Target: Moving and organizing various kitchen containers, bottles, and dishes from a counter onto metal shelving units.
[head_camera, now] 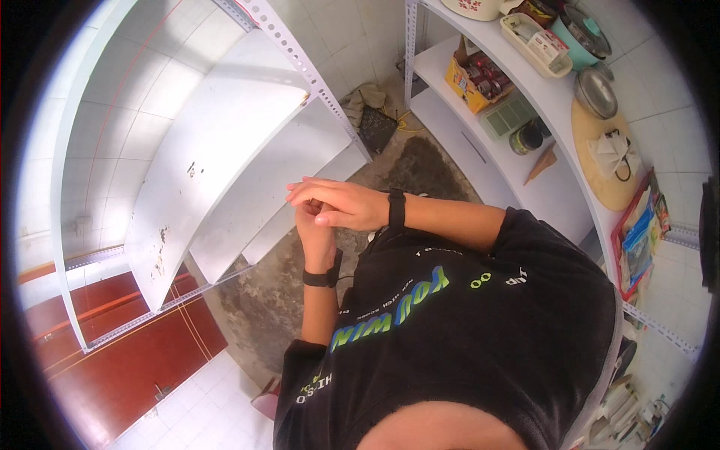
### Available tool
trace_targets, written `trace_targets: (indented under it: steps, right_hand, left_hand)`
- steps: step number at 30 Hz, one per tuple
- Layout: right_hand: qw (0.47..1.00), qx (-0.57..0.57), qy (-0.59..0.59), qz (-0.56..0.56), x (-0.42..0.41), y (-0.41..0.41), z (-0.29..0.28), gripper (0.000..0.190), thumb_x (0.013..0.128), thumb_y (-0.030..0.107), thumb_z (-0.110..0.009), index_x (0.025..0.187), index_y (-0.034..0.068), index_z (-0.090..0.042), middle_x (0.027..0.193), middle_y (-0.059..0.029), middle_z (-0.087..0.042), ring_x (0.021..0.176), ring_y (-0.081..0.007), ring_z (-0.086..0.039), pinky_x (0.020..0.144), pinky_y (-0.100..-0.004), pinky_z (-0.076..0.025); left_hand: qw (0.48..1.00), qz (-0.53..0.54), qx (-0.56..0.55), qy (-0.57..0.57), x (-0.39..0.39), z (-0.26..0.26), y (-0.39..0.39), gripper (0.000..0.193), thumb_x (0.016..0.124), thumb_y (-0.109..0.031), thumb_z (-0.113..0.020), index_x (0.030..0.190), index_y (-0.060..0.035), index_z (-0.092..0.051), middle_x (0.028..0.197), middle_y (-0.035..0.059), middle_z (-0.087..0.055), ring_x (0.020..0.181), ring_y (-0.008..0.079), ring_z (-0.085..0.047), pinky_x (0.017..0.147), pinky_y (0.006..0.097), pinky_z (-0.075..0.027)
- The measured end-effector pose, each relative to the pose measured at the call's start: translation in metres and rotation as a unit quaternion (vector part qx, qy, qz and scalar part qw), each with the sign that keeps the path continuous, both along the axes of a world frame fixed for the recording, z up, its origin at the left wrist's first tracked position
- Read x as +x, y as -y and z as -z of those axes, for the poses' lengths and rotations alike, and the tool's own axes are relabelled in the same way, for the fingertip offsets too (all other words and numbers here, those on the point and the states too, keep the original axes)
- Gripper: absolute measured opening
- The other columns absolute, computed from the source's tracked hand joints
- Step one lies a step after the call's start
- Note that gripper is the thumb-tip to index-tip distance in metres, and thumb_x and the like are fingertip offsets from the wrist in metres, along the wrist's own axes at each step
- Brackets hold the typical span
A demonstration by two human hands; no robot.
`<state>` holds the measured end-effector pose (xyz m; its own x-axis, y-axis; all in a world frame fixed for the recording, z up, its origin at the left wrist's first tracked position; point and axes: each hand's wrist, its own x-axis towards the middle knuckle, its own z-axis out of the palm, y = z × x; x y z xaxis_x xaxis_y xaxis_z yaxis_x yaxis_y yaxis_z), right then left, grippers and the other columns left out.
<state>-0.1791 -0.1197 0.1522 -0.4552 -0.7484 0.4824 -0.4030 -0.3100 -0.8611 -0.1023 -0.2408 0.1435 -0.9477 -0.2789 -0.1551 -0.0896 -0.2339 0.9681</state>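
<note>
My right hand [360,205] lies across the top of my left hand [316,233], the two touching in front of my black printed shirt [478,320]. The right fingers reach out over the left ones, with the thumb apart from them. Much of the left hand's fingers is hidden beneath, and no object shows between the hands. A black strap circles each wrist: a right wristband [397,208] and a left wristband [320,278]. Nearest to the hands is a white metal shelving unit [242,185], its lower boards just beyond my fingertips.
Right, another shelf rack [568,129] holds a carton of cans [478,81], a green lidded box [509,115], a jar [526,139], a metal bowl [596,93] and a round board [604,185]. A dark object [378,128] lies in the corner on the stained concrete floor [264,304]. A red door [135,360] stands lower left.
</note>
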Motion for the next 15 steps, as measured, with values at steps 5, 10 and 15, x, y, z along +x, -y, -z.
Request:
trace_targets:
  steps: [5, 10, 15]
  right_hand:
    - [1.0, 0.005, -0.018, -0.004, 0.001, 0.003, -0.003, 0.044, 0.1, 0.033, -0.051, 0.131, 0.001, -0.049, 0.136, -0.0155, -0.053, 0.142, -0.0313, -0.037, 0.122, -0.0484, -0.017]
    - [0.997, 0.025, -0.071, 0.019, 0.003, 0.002, -0.002, 0.046, 0.098, 0.032, -0.054, 0.131, 0.001, -0.049, 0.136, -0.014, -0.052, 0.142, -0.0316, -0.036, 0.122, -0.0508, -0.017]
    - [0.996, 0.033, -0.077, 0.024, 0.005, 0.002, -0.003, 0.047, 0.096, 0.031, -0.056, 0.132, 0.002, -0.049, 0.136, -0.0139, -0.052, 0.143, -0.0317, -0.035, 0.121, -0.0509, -0.017]
  left_hand:
    - [1.0, -0.017, 0.0, -0.024, 0.001, 0.009, 0.003, 0.029, 0.094, -0.012, -0.065, 0.116, 0.0009, -0.051, 0.103, 0.0039, -0.06, 0.092, 0.0102, -0.059, 0.079, 0.0265, -0.049]
    - [0.999, -0.045, -0.012, -0.013, 0.001, 0.004, -0.006, 0.029, 0.093, -0.012, -0.066, 0.115, -0.0009, -0.052, 0.103, 0.0021, -0.059, 0.091, 0.0099, -0.058, 0.079, 0.0258, -0.048]
    - [0.997, -0.059, -0.041, 0.004, 0.001, 0.007, -0.006, 0.027, 0.093, -0.01, -0.066, 0.115, -0.0019, -0.053, 0.102, 0.0012, -0.058, 0.092, 0.0091, -0.058, 0.079, 0.0253, -0.048]
